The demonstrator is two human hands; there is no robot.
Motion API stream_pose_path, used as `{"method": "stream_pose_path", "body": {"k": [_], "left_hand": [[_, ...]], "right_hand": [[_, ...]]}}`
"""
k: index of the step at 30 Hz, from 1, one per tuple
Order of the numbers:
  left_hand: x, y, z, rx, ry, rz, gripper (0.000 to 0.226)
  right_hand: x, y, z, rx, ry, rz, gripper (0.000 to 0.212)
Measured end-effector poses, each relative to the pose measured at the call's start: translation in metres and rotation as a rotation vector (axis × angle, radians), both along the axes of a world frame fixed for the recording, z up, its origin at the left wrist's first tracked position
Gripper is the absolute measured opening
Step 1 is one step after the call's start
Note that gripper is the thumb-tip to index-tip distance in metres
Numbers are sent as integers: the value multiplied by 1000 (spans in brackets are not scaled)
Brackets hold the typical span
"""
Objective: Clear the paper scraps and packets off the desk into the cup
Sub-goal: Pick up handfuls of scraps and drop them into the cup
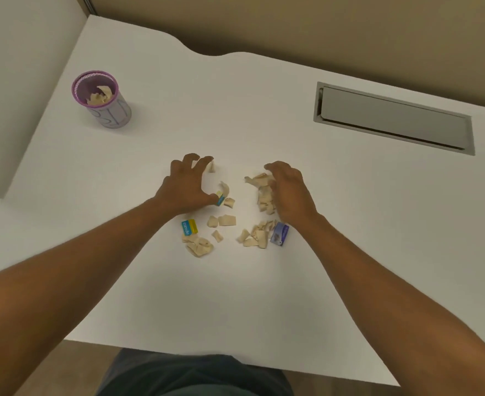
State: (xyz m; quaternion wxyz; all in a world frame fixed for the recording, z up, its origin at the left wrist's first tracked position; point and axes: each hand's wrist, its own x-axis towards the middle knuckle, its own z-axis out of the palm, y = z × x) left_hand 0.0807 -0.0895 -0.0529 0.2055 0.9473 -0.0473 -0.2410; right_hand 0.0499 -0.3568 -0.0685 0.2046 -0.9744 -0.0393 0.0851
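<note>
A white tabletop (264,295) carries torn beige paper scraps (227,220) strewn at its middle. Among the scraps lie a blue-and-yellow packet (189,227) and a purple packet (280,233). The left hand (188,185) arches over the scraps, its grip spread, thumb touching a small blue-yellow packet (220,199). The right hand (288,190) cups another heap, fingers curled loosely. The purple cup (104,102), far left of the scraps, holds paper.

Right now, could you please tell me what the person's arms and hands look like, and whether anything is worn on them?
Both arms are bare as far up as the frame shows: no sleeves, watch or bracelets. The left hand and right hand wear no gloves and no rings that I can see. Dark trousers show at the bottom edge.
</note>
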Motion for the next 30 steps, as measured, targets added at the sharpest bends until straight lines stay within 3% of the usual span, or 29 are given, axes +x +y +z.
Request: {"method": "stream_pose_path", "body": {"k": [2, 5, 10, 14, 16, 18, 20, 22, 25, 28, 30], "left_hand": [[-6, 1, -2, 154, 4, -60, 98], [-18, 1, -9, 210, -3, -13, 76], [-54, -13, -16, -44, 24, 114, 60], [-62, -23, -8, -228, 96, 119, 66], [-61, -15, -2, -227, 106, 97, 73], [-63, -2, 3, -140, 57, 77, 82], [-68, 11, 5, -3, 6, 39, 88], [-78, 15, 2, 135, 16, -26, 94], [-90, 3, -6, 218, 16, -106, 90], [-91, -20, -9, 154, -57, -130, 75], [-89, -31, -11, 69, -57, -110, 66]], "right_hand": [[5, -2, -1, -111, 104, 12, 56], [0, 3, -5, -231, 199, 129, 59], [-44, 31, -5, -221, 166, 183, 50], [-66, 50, 11, -113, 41, 264, 53], [-65, 44, 22, -7, -16, 174, 52], [-62, 30, 28, 53, 99, 39, 70], [-61, 16, 27, -6, 194, 1, 97], [-63, 11, 23, -85, 245, 17, 109], [-64, 22, 11, -58, 273, -8, 96], [-61, 43, 8, 20, 209, -56, 76], [-59, 56, 6, 43, 186, -28, 74]]}}
